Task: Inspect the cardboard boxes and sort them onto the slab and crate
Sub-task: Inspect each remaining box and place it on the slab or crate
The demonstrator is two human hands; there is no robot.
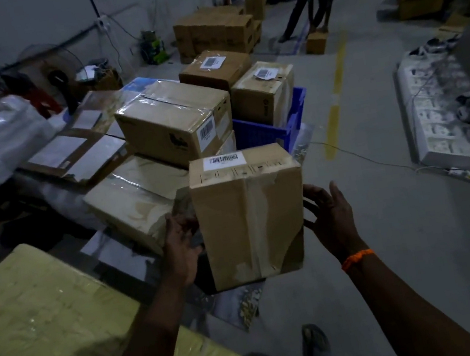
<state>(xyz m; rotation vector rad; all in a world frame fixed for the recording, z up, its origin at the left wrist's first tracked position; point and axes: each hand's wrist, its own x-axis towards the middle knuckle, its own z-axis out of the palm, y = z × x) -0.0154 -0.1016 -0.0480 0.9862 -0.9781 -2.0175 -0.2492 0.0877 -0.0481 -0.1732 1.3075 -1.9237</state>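
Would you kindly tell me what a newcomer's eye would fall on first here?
First, the tall taped cardboard box at centre, between the left hand and right hand. Behind it, a blue crate holds a labelled box, with stacked wrapped boxes to its left. A yellowish wrapped bundle fills the lower left.

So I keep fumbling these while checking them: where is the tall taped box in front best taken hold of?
By its two side walls, about mid-height, one hand coming in from each side. The box stands upright, taller than wide, and the glossy tape down its front is probably slippery. The left hand and right hand are at those sides.
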